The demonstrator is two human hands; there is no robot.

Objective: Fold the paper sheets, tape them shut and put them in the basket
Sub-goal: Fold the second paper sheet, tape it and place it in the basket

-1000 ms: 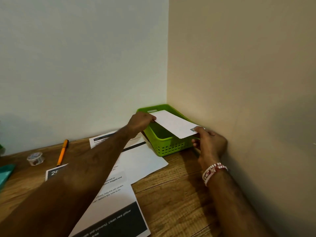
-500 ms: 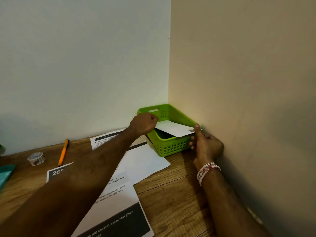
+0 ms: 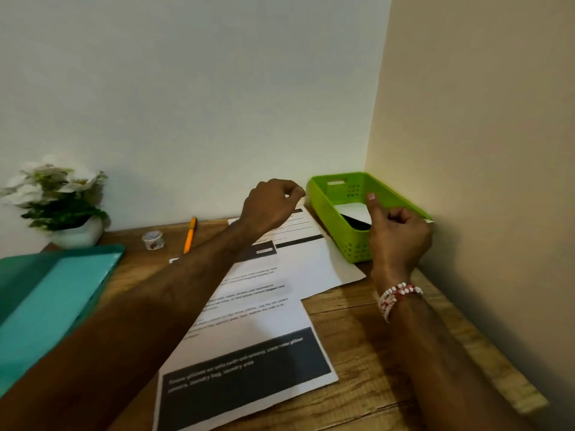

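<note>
Wooden desk (image 3: pixel 357 337) in a wall corner. White printed paper sheets (image 3: pixel 258 318) lie lower centre, long edges running toward upper right, beneath the left forearm. Left hand (image 3: pixel 270 203) hovers over their far end, fingers loosely curled, empty, likely nearer. Right hand (image 3: pixel 398 234), loosely curled and empty, fronts the green plastic basket (image 3: pixel 357 244) holding a folded white sheet (image 3: pixel 353 209).
</note>
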